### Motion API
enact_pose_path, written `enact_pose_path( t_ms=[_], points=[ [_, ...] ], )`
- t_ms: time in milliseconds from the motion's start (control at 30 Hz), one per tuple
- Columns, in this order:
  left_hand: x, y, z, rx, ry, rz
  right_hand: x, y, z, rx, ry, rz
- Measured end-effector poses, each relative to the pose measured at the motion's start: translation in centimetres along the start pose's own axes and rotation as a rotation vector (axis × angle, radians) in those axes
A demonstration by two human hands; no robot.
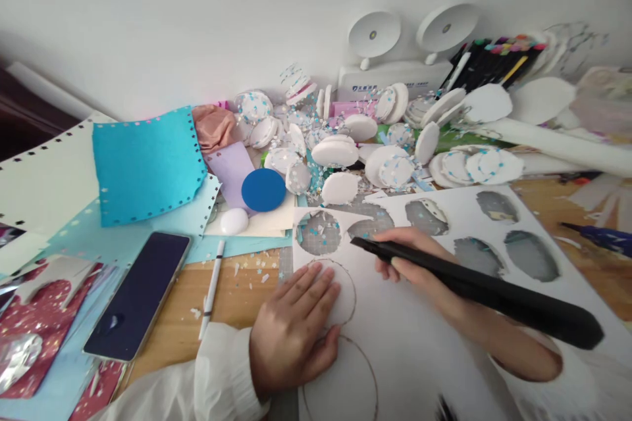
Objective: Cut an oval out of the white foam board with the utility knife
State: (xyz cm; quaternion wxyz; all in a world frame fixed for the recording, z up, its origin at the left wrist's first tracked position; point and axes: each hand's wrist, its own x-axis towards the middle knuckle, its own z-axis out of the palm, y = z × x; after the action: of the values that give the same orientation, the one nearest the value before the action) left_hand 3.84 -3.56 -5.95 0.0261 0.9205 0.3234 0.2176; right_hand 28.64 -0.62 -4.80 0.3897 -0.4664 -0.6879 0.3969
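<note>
On the white lamp box at the far side, a small emblem and blue Chinese characters stand left of finer print; none reads clearly.

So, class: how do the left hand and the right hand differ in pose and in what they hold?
Pose: the left hand lies palm down with its fingers extended, while the right hand has its fingers curled.
Hold: the left hand grips nothing visible and rests on the white sheet; the right hand grips a long black tool.
Place: the left hand covers part of a round outline; the right hand is nearer the cut-out holes.
Shared: both are bare.
</note>
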Motion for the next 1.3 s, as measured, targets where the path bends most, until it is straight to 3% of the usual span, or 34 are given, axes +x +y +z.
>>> enact_pose_path(
  t_ms=[133, 233, 600, 800, 900, 1300],
  points=[
    [0.1, -0.5, -0.2, -0.031, -0.027, 0.07, -0.1, -1.0, 2.2, -0.08, 0.094, 0.005],
    [0.2, -0.6, -0.3, -0.054, -0.067, 0.109, -0.6, -0.5, 3.2, -0.074, 0.078, 0.014],
    [0.5, -0.3, -0.2, -0.063, -0.042, 0.064, -1.1, 0.2, 3.0, -0.265, 0.011, -0.094],
    [0.6, -0.1, -0.1, -0.075, -0.03, 0.03, -1.3, 0.4, 3.9, -0.442, 0.031, -0.302],
    [0.5, 0.0, -0.1, -0.075, -0.035, 0.016, -1.5, 0.3, 4.3, -0.484, 0.022, -0.338],
    [0.4, -0.1, 0.0, -0.089, -0.028, 0.007, -2.6, 0.1, 3.2, -0.323, 0.051, -0.071]
  ],
)
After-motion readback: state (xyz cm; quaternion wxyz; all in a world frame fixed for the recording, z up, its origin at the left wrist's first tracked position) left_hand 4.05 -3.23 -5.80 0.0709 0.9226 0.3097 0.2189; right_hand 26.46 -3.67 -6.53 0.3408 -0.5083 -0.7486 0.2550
